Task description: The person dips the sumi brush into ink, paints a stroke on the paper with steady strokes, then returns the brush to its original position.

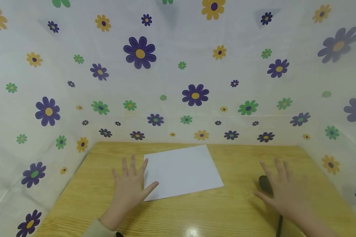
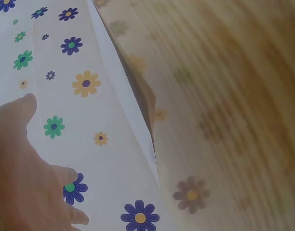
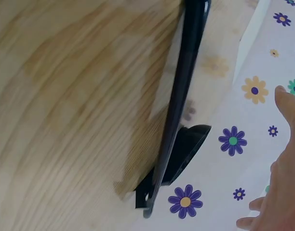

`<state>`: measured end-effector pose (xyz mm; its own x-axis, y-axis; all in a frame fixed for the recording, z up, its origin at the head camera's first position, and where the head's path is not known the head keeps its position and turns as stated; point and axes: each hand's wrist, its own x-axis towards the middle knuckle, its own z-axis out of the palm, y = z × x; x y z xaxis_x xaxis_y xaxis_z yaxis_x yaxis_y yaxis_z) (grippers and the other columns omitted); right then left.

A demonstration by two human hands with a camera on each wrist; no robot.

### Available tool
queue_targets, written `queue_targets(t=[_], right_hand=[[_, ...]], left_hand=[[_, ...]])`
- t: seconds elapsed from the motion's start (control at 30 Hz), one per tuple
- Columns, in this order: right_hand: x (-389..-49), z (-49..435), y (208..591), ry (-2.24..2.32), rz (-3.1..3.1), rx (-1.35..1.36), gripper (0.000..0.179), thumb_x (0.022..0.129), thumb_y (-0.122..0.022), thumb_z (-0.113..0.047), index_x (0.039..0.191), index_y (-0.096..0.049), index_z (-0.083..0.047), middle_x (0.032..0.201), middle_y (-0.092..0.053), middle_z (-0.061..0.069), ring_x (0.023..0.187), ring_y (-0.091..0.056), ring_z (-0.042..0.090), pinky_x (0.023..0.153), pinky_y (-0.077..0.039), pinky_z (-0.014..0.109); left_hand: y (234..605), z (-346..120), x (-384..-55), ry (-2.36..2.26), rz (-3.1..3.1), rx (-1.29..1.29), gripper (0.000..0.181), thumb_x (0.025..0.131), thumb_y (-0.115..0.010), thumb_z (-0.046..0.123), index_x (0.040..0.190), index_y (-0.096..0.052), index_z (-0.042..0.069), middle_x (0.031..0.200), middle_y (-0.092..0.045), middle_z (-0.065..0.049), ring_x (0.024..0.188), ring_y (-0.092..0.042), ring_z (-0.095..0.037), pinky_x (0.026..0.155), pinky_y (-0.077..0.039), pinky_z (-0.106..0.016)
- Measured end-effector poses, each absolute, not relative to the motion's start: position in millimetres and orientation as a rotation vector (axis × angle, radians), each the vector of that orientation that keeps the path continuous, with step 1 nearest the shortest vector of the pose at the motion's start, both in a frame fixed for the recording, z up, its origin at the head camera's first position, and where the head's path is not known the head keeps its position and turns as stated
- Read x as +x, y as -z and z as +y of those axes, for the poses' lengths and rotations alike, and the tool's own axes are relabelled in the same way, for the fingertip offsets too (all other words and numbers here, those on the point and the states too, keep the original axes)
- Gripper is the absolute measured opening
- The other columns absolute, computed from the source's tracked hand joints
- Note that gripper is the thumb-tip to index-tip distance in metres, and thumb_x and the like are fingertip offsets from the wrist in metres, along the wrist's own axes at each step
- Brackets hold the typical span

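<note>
- Head: the left hand [image 1: 129,188], spread wide and holding nothing, is at the left edge of the white sheet [image 1: 182,172] on the wooden table [image 1: 166,215]; the right hand [image 1: 286,194], also spread and empty, is over a black long-handled utensil [image 1: 265,185]
- Left wrist: left hand before the flowered cloth [image 2: 85,108]
- Right wrist: utensil apart from the right hand

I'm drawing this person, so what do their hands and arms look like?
The left hand and right hand are bare, with no gloves. There's a pale greenish-beige left sleeve, with a small black thing beside it. No sleeve shows on the right forearm.
</note>
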<state>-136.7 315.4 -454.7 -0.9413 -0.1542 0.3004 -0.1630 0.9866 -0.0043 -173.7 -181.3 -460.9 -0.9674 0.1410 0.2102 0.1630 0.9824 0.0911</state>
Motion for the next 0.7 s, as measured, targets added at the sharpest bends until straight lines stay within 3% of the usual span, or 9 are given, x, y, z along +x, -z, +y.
queue_targets(t=[0.3, 0.4, 0.53, 0.6, 0.7], right_hand=[[-135.8, 335.3, 449.3, 0.095, -2.684, 0.406, 0.104, 0.080, -0.077, -0.069, 0.164, -0.038, -0.019, 0.158, -0.043, 0.034, 0.139, -0.046, 0.058, 0.102, -0.034, 0.089], [-134.0, 341.5, 448.0, 0.037, -2.671, 0.467, 0.102, 0.082, -0.079, -0.062, 0.165, -0.036, -0.019, 0.158, -0.042, 0.036, 0.139, -0.044, 0.058, 0.109, -0.029, 0.087], [-131.0, 348.3, 445.5, -0.020, -2.683, 0.516, 0.105, 0.081, -0.085, -0.049, 0.167, -0.033, -0.021, 0.158, -0.041, 0.036, 0.140, -0.041, 0.056, 0.122, -0.012, 0.083], [-129.8, 351.7, 443.3, 0.007, -2.682, 0.543, 0.107, 0.078, -0.088, -0.044, 0.167, -0.034, -0.019, 0.157, -0.041, 0.036, 0.140, -0.041, 0.054, 0.123, -0.013, 0.082], [-126.1, 356.3, 441.6, 0.072, -2.678, 0.578, 0.106, 0.076, -0.087, -0.040, 0.166, -0.036, -0.017, 0.158, -0.041, 0.034, 0.139, -0.042, 0.052, 0.128, -0.005, 0.075]], left_hand=[[463.5, -177.6, -178.1, 0.168, -2.908, -0.284, 0.089, 0.095, -0.060, 0.072, 0.165, -0.041, 0.021, 0.172, -0.027, -0.030, 0.157, -0.023, -0.060, 0.118, -0.022, -0.086], [464.7, -177.6, -180.7, 0.160, -2.911, -0.308, 0.088, 0.096, -0.058, 0.072, 0.165, -0.041, 0.021, 0.171, -0.028, -0.031, 0.157, -0.024, -0.060, 0.119, -0.023, -0.084], [465.1, -177.5, -183.4, 0.149, -2.913, -0.341, 0.086, 0.097, -0.058, 0.071, 0.164, -0.042, 0.020, 0.171, -0.029, -0.031, 0.157, -0.025, -0.060, 0.120, -0.025, -0.082], [464.9, -177.4, -184.5, 0.155, -2.912, -0.356, 0.085, 0.097, -0.059, 0.069, 0.164, -0.043, 0.019, 0.170, -0.029, -0.031, 0.156, -0.026, -0.060, 0.120, -0.025, -0.082], [464.8, -177.2, -186.1, 0.164, -2.921, -0.376, 0.085, 0.098, -0.059, 0.068, 0.164, -0.042, 0.017, 0.171, -0.027, -0.032, 0.156, -0.025, -0.060, 0.121, -0.025, -0.081]])
